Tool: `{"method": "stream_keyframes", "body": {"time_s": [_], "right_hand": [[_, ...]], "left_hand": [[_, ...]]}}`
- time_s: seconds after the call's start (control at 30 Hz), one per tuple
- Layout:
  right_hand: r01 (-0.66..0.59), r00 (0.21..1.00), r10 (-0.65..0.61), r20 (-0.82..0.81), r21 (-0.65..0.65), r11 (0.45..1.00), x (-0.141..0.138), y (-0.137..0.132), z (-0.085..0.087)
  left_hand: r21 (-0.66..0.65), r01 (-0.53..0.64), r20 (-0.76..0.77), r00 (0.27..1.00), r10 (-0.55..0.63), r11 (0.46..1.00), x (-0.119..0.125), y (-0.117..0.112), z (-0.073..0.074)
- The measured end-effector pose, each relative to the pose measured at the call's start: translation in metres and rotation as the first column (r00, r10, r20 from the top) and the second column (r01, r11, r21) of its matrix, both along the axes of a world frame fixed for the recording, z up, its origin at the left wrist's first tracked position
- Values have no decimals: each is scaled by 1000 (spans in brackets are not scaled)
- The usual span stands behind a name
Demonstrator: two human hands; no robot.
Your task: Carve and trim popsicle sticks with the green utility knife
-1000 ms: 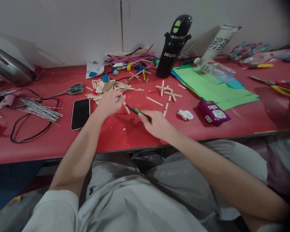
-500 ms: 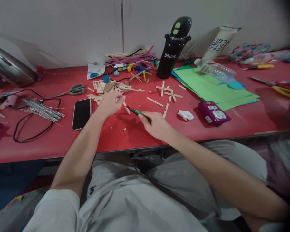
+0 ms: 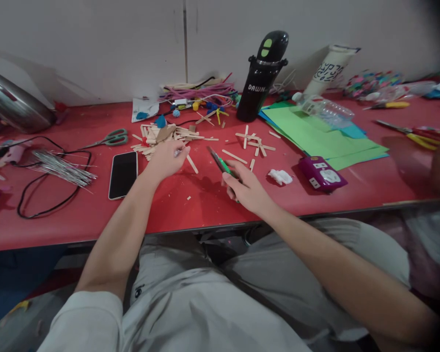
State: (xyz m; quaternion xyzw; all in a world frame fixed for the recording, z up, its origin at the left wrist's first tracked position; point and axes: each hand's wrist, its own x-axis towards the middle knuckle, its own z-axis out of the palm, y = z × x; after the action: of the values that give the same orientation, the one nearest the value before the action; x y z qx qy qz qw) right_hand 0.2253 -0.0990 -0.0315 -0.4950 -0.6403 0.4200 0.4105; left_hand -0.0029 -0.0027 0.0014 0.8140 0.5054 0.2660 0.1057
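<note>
My left hand point(image 3: 167, 160) is closed, its fingers pinching a wooden craft stick point(image 3: 192, 165) that slants down to the right over the red table. My right hand point(image 3: 246, 187) is wrapped round a green-and-black utility knife point(image 3: 223, 165). The knife's dark blade points up and to the left, apart from the stick. Just behind my left hand lies a heap of craft sticks point(image 3: 183, 133). Several more loose sticks point(image 3: 234, 156) lie past my right hand, some of them crossed over each other.
Left of my left arm are a phone point(image 3: 123, 174), scissors point(image 3: 113, 138) and a bundle of thin wires point(image 3: 64, 168). A black bottle point(image 3: 258, 90) stands at the back. To the right lie green paper sheets point(image 3: 308, 128), white wadding point(image 3: 280, 176) and a purple box point(image 3: 321, 173).
My right hand has drawn the knife away from the stick, to the right, and its blade now tilts more steeply upward. My left hand has stayed in place with the stick.
</note>
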Motion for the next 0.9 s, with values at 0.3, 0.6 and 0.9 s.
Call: {"method": "stream_keyframes", "body": {"time_s": [0.3, 0.6, 0.9], "right_hand": [[-40, 951, -5, -310, -141, 989, 14, 12, 18], [-321, 818, 183, -546, -168, 932, 25, 13, 37], [-386, 828, 325, -457, -44, 922, 35, 12, 42]], "left_hand": [[-210, -3, 17, 1000, 7, 978, 3, 2, -4], [-324, 13, 28, 1000, -4, 946, 4, 0, -5], [-414, 5, 16, 1000, 2, 910, 4, -2, -3]]}}
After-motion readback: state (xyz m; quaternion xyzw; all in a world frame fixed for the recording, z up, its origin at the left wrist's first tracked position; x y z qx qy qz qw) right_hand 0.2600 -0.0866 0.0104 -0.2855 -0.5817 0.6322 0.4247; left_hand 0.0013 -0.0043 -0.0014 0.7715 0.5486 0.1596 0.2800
